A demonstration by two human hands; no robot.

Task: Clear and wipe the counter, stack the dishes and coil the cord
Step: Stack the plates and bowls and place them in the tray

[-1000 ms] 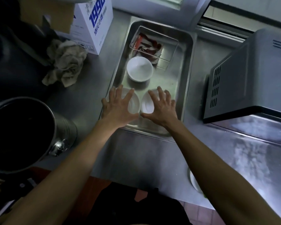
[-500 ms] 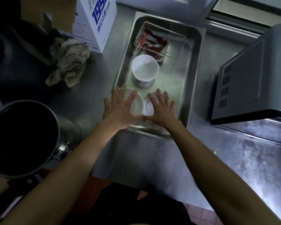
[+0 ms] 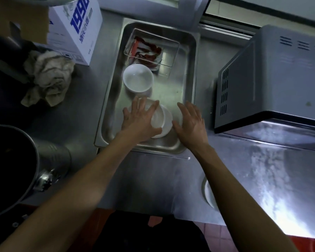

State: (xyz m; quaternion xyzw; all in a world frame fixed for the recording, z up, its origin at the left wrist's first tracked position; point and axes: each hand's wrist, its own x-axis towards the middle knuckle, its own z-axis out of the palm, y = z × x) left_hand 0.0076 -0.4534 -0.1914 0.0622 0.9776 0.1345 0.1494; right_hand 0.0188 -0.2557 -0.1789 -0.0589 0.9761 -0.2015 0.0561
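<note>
Dim steel counter (image 3: 153, 179), red-tiled floor (image 3: 216, 233)

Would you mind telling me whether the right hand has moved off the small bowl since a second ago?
Yes. The right hand has shifted right toward the steel tray's right wall, leaving the nested bowls under the left hand.

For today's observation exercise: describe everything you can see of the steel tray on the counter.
The steel tray is a deep rectangular pan of shiny metal with rounded corners and a flat rim, lying on the counter. It holds a clear container, a white bowl and nested white bowls under the left hand.
</note>
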